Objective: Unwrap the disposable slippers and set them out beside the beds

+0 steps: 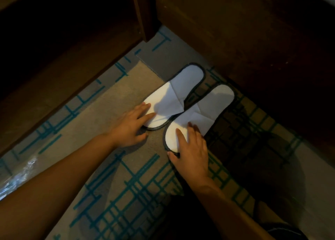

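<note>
From the head camera we had both slippers down on the patterned carpet [112, 167] around the middle of the frame, unwrapped already, toes pointing toward the upper right and heels toward us. Our left hand [130, 126] lay flat and open, fingers spread on the heel end of the left slipper [174, 96], gripping nothing. Our right hand [190, 149] was likewise open, palm down on the heel of the right slipper [208, 109]. The two overlapped slightly mid-length, so we figured a nudge apart came next. Dark wood furniture [253, 40] sat just beyond the toes; crinkly clear wrapper [20, 174] lay at the left edge.
</note>
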`<act>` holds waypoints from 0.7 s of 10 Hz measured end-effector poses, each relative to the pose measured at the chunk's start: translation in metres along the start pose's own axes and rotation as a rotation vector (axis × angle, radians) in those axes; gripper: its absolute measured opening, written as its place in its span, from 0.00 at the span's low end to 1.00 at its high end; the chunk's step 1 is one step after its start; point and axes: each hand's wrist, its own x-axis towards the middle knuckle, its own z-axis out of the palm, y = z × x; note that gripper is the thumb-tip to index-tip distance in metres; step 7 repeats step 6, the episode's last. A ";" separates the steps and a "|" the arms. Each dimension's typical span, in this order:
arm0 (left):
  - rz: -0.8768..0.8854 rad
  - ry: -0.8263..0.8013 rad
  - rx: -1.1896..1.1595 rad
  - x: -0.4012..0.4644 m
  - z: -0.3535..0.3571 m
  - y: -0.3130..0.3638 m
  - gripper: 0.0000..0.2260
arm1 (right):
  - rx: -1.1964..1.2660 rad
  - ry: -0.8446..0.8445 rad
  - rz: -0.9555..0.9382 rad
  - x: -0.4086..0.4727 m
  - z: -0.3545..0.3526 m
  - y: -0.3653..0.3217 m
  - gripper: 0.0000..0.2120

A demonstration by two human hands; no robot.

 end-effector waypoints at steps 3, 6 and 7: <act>-0.150 -0.032 -0.166 -0.004 -0.007 0.013 0.31 | -0.016 -0.194 0.090 0.003 -0.023 -0.012 0.34; -0.609 -0.065 -0.625 -0.060 -0.085 0.085 0.18 | -0.091 -0.398 0.107 -0.013 -0.126 -0.035 0.15; -0.609 -0.065 -0.625 -0.060 -0.085 0.085 0.18 | -0.091 -0.398 0.107 -0.013 -0.126 -0.035 0.15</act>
